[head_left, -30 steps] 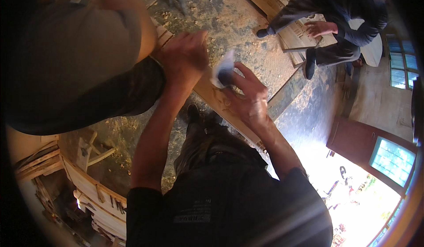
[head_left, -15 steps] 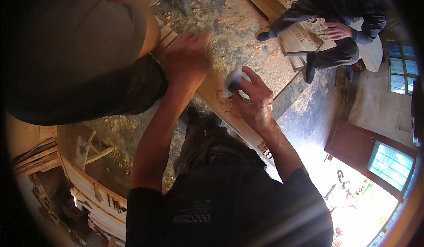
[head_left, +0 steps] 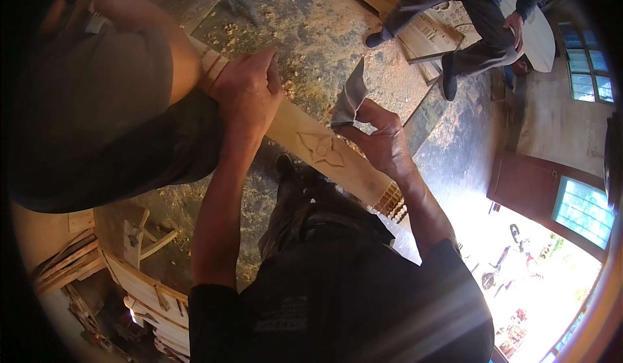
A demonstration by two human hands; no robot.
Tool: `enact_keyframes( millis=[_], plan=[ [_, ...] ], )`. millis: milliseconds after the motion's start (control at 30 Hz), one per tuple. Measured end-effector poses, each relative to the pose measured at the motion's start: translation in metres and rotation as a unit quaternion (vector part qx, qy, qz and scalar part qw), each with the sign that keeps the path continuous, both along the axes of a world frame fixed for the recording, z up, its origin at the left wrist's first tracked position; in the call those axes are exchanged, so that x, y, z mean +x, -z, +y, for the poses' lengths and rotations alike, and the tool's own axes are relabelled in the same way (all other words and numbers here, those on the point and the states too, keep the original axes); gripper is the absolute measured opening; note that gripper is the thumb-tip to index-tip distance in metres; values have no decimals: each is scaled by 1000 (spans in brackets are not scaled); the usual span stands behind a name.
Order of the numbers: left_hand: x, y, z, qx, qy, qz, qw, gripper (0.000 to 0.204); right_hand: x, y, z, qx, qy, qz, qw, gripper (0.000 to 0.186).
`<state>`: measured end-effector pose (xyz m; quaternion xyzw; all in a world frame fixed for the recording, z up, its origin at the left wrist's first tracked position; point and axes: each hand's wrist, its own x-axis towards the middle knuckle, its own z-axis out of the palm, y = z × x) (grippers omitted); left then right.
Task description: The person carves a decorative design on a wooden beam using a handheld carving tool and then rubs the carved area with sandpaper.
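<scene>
A long pale wooden board [head_left: 354, 175] runs slantwise in front of me, a four-petalled flower carved into it. My left hand [head_left: 246, 90] is closed over the board to the left of the carving, thumb toward the right and the other fingers partly hidden. To the right of the flower, my right hand [head_left: 383, 136] pinches a curled grey sheet of sandpaper [head_left: 351, 93]. The sheet stands up from the fingers, raised off the carved surface. Near the lower right end, the board has a cut lattice pattern [head_left: 390, 200].
A person in a grey shirt [head_left: 110, 84] sits close at my left, beside the board. Another person [head_left: 477, 19] sits at the far right by carved panels [head_left: 431, 35]. Wood shavings [head_left: 292, 19] litter the floor. Stacked timber [head_left: 68, 259] lies lower left; a bright doorway [head_left: 538, 265] opens lower right.
The sandpaper has come up from the board and now shows more of its sheet. The carved flower, largely covered before, is in plain sight. My left hand appears farther left.
</scene>
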<state>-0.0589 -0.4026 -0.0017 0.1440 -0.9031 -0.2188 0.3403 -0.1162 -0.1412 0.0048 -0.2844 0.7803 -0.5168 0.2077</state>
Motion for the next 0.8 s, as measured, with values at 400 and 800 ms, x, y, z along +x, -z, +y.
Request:
enact_keyframes(
  millis=[400,800],
  plan=[
    [5,-2,-3,-33,-4,-49,998,21,-12,-15,-15,19,-130,247,960,39],
    [1,2,-2,-52,0,-35,998,14,-14,-24,-28,93,-177,302,932,36]
  ],
)
